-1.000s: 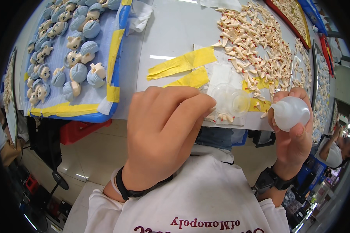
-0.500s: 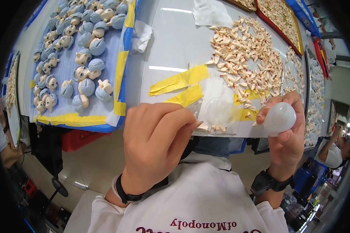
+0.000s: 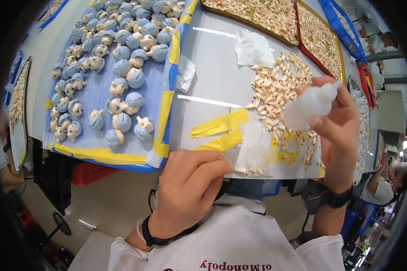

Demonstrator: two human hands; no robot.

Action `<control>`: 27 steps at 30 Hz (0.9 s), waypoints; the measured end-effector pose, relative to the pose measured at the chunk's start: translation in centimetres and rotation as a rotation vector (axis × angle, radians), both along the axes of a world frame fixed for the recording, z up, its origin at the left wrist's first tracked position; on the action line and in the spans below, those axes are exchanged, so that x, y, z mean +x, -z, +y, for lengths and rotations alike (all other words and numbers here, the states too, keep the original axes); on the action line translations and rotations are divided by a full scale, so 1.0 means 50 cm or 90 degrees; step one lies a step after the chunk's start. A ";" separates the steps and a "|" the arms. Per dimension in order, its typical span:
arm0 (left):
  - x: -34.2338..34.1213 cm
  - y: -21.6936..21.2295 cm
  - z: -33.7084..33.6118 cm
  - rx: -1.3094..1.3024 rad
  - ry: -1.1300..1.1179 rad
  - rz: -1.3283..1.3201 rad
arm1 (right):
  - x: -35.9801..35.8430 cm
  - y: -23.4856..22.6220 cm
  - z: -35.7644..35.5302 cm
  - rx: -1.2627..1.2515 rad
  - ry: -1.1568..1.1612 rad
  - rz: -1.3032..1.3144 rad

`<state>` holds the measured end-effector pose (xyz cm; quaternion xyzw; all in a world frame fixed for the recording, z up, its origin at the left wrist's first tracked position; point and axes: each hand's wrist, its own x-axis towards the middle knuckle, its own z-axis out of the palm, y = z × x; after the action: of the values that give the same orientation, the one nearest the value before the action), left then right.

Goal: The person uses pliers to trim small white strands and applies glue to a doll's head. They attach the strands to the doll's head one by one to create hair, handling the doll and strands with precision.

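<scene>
My right hand (image 3: 337, 115) grips a white translucent squeeze bottle (image 3: 308, 108) above the table's right side. The bottle lies tilted, its narrow nozzle pointing up and to the right. My left hand (image 3: 192, 185) is at the near edge of the table, thumb and fingers pinched together; whatever is between the fingertips is too hidden to make out. Just beyond it lie a white paper sheet (image 3: 253, 147) and strips of yellow tape (image 3: 219, 126). Small cream pointed pieces with red tips (image 3: 276, 88) are heaped under and beyond the bottle.
At the left, a blue tray (image 3: 166, 135) edged with yellow tape bears many doll heads with blue hair (image 3: 135, 77). Trays of more cream pieces (image 3: 262, 18) stand at the far right. A crumpled white cloth (image 3: 254, 49) lies between. Another person (image 3: 382, 185) is at the right.
My right hand has lifted and turned the bottle, so its nozzle now points up and right. My left hand stays pinched near the table edge. The whole view has shifted.
</scene>
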<state>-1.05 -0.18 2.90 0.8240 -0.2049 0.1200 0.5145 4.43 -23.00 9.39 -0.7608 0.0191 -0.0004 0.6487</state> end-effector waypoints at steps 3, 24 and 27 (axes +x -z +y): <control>-0.001 -0.006 0.004 -0.016 0.000 0.023 | 0.073 -0.006 0.012 -0.012 -0.089 -0.043; -0.042 0.015 0.041 -0.066 0.024 0.011 | 0.181 -0.001 0.028 -0.321 -0.253 -0.184; -0.049 0.025 0.049 -0.078 0.013 0.003 | 0.076 -0.063 0.009 -0.385 -0.105 -0.139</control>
<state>-3.49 2.28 1.65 0.7889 -0.2043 0.1249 0.5660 8.25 -22.53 12.53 -0.9133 -0.1128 -0.0348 0.3899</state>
